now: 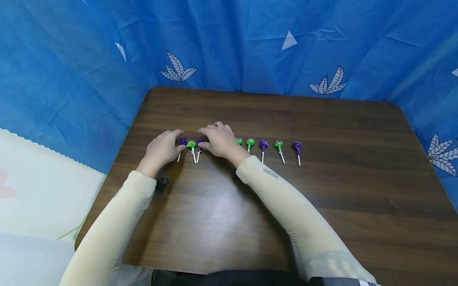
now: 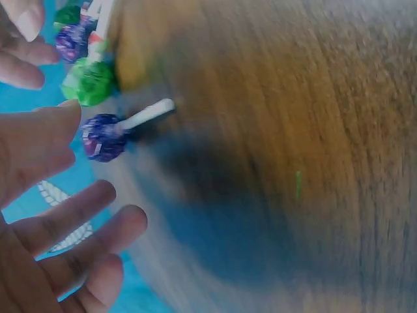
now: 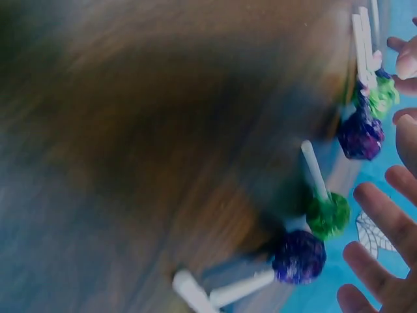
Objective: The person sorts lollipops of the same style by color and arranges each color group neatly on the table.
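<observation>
Lollipops in purple and green wrappers lie in a row across the table. My left hand (image 1: 160,151) is beside the leftmost purple lollipop (image 2: 104,137), fingers apart and not curled round it. A green lollipop (image 1: 191,144) and another purple lollipop (image 3: 360,134) lie close together between the two hands, white sticks toward me. On the other side my right hand (image 1: 222,142) hovers with spread fingers, its thumb close to that second purple lollipop. Whether the thumb touches it, I cannot tell. Part of the row is hidden behind the right hand.
Farther right in the row are a green lollipop (image 1: 250,142), a purple lollipop (image 1: 264,144), another green lollipop (image 1: 278,143) and a purple lollipop (image 1: 297,145). The brown wooden table (image 1: 340,190) meets a blue patterned cloth (image 1: 243,51) behind and at the sides.
</observation>
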